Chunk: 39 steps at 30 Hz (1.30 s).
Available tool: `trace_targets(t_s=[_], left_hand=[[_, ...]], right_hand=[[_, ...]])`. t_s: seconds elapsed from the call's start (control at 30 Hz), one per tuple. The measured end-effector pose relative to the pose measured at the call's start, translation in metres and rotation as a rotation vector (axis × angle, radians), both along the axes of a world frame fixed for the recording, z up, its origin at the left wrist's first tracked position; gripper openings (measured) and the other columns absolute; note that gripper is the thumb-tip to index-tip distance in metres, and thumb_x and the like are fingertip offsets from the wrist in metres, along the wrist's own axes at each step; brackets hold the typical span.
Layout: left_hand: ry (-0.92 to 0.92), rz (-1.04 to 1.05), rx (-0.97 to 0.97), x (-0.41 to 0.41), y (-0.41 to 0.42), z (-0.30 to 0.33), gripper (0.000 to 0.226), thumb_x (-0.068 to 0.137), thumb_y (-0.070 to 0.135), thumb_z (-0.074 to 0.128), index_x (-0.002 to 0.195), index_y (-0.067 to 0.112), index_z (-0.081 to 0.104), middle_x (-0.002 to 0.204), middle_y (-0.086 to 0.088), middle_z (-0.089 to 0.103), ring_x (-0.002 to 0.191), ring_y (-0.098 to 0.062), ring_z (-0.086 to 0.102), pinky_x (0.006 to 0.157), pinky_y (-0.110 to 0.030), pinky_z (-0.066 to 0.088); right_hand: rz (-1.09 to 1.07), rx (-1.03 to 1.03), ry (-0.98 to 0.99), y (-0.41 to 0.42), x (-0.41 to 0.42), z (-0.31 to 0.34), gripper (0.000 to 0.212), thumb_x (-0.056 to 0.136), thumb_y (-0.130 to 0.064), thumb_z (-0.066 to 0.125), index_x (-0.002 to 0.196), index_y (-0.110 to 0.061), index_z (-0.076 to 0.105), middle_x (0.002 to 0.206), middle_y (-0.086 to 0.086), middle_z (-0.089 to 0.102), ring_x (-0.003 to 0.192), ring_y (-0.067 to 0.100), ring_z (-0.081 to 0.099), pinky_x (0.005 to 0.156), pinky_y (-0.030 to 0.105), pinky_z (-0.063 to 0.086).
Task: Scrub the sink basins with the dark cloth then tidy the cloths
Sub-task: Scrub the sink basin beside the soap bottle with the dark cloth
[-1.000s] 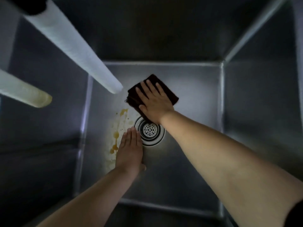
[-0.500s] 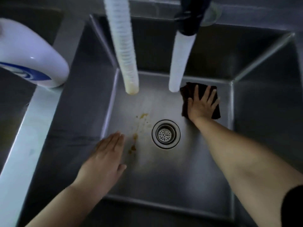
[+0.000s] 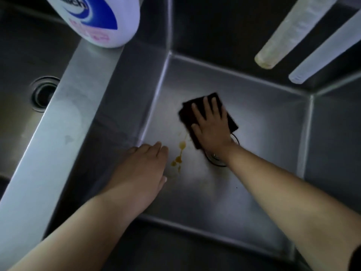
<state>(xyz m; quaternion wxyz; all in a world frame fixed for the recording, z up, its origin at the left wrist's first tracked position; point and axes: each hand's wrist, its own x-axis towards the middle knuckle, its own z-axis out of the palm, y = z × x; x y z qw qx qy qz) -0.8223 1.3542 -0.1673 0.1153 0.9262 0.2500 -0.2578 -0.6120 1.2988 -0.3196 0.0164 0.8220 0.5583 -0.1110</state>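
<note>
A kitchen or scullery wash-up station: both hands reach into a deep, square stainless-steel sink basin (image 3: 254, 118) with welded corners. Left of the left hand, a flat steel divider (image 3: 58, 133) carries a white plastic detergent bottle with a blue label (image 3: 101, 20); beyond it lies a second basin's round drain (image 3: 44, 92). Two pale ribbed hoses (image 3: 293, 30) hang beyond the right hand.

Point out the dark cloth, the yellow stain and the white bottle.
dark cloth (image 3: 187, 112), head view, upper left corner.
yellow stain (image 3: 182, 146), head view, largest blob.
white bottle (image 3: 125, 26), head view, white side beside label.
</note>
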Motion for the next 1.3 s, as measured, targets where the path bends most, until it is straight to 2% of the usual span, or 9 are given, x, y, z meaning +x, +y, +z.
trace_targets(t_s=[0.13, 0.23, 0.37, 0.53, 0.73, 0.87, 1.07, 1.17, 1.3], left_hand=[[0.013, 0.028, -0.037, 0.002, -0.001, -0.001, 0.056, 0.096, 0.039, 0.043, 0.144, 0.019, 0.023, 0.152, 0.000, 0.024, 0.136, -0.019, 0.026, 0.110, -0.033, 0.023], [-0.003, 0.064, -0.048, 0.001, -0.004, 0.000, 0.049, 0.096, 0.039, 0.043, 0.139, 0.020, 0.029, 0.146, 0.001, 0.032, 0.132, -0.018, 0.030, 0.107, -0.033, 0.026], [0.004, 0.096, -0.009, -0.003, -0.004, -0.004, 0.040, 0.094, 0.038, 0.045, 0.129, 0.020, 0.037, 0.134, 0.001, 0.042, 0.123, -0.020, 0.038, 0.101, -0.033, 0.031], [-0.007, 0.149, 0.012, -0.002, -0.001, -0.007, 0.036, 0.094, 0.036, 0.046, 0.126, 0.020, 0.039, 0.130, 0.000, 0.043, 0.122, -0.022, 0.039, 0.097, -0.034, 0.031], [-0.047, 0.184, 0.004, 0.000, 0.001, -0.005, 0.033, 0.095, 0.036, 0.044, 0.124, 0.020, 0.039, 0.129, 0.000, 0.042, 0.120, -0.022, 0.038, 0.095, -0.033, 0.031], [-0.044, 0.217, 0.016, 0.000, 0.002, -0.002, 0.038, 0.095, 0.039, 0.044, 0.128, 0.022, 0.038, 0.133, 0.002, 0.042, 0.122, -0.020, 0.038, 0.097, -0.033, 0.031], [0.028, 0.238, 0.026, -0.002, 0.003, -0.003, 0.035, 0.095, 0.039, 0.044, 0.125, 0.021, 0.040, 0.130, 0.002, 0.045, 0.121, -0.020, 0.038, 0.096, -0.032, 0.032], [0.052, 0.242, 0.051, -0.002, 0.004, -0.004, 0.032, 0.095, 0.038, 0.044, 0.123, 0.022, 0.040, 0.129, 0.001, 0.045, 0.121, -0.021, 0.038, 0.096, -0.033, 0.032], [0.064, 0.242, 0.084, -0.003, 0.004, -0.006, 0.025, 0.097, 0.031, 0.043, 0.121, 0.022, 0.040, 0.129, 0.000, 0.045, 0.121, -0.021, 0.038, 0.095, -0.033, 0.032]], right_hand=[[0.305, 0.052, 0.043, -0.031, -0.078, -0.007, 0.063, 0.089, -0.045, 0.037, 0.147, -0.023, 0.030, 0.154, 0.017, 0.024, 0.143, 0.039, 0.016, 0.114, 0.055, 0.012], [0.423, 0.072, 0.036, -0.023, -0.061, -0.010, 0.060, 0.090, -0.044, 0.036, 0.146, -0.022, 0.033, 0.153, 0.014, 0.029, 0.142, 0.036, 0.022, 0.114, 0.052, 0.015], [0.216, 0.077, -0.012, 0.021, 0.012, -0.009, 0.060, 0.090, -0.041, 0.030, 0.145, -0.016, 0.036, 0.150, 0.018, 0.032, 0.139, 0.042, 0.025, 0.110, 0.054, 0.022], [0.076, -0.005, -0.073, 0.071, 0.090, 0.000, 0.064, 0.092, -0.044, 0.013, 0.151, -0.019, 0.015, 0.159, 0.012, 0.007, 0.146, 0.030, 0.002, 0.115, 0.045, 0.001], [-0.020, 0.010, -0.101, 0.087, 0.070, -0.002, 0.064, 0.092, -0.040, 0.018, 0.151, -0.018, 0.014, 0.158, 0.013, 0.007, 0.146, 0.030, 0.001, 0.115, 0.045, -0.003], [0.225, 0.117, -0.009, 0.069, -0.013, -0.008, 0.065, 0.090, -0.052, 0.034, 0.146, -0.018, 0.033, 0.152, 0.017, 0.028, 0.142, 0.039, 0.020, 0.112, 0.053, 0.018], [0.544, 0.081, -0.014, 0.059, -0.038, -0.013, 0.060, 0.094, -0.048, 0.032, 0.147, -0.020, 0.033, 0.153, 0.010, 0.030, 0.142, 0.032, 0.022, 0.115, 0.046, 0.009], [0.409, 0.078, -0.034, 0.098, 0.004, -0.012, 0.060, 0.093, -0.044, 0.025, 0.147, -0.017, 0.032, 0.152, 0.010, 0.032, 0.142, 0.032, 0.023, 0.112, 0.042, 0.013], [0.195, 0.056, -0.077, 0.154, 0.047, -0.006, 0.056, 0.099, -0.039, 0.020, 0.151, -0.019, 0.014, 0.159, 0.006, 0.013, 0.147, 0.024, 0.005, 0.116, 0.041, 0.005]])
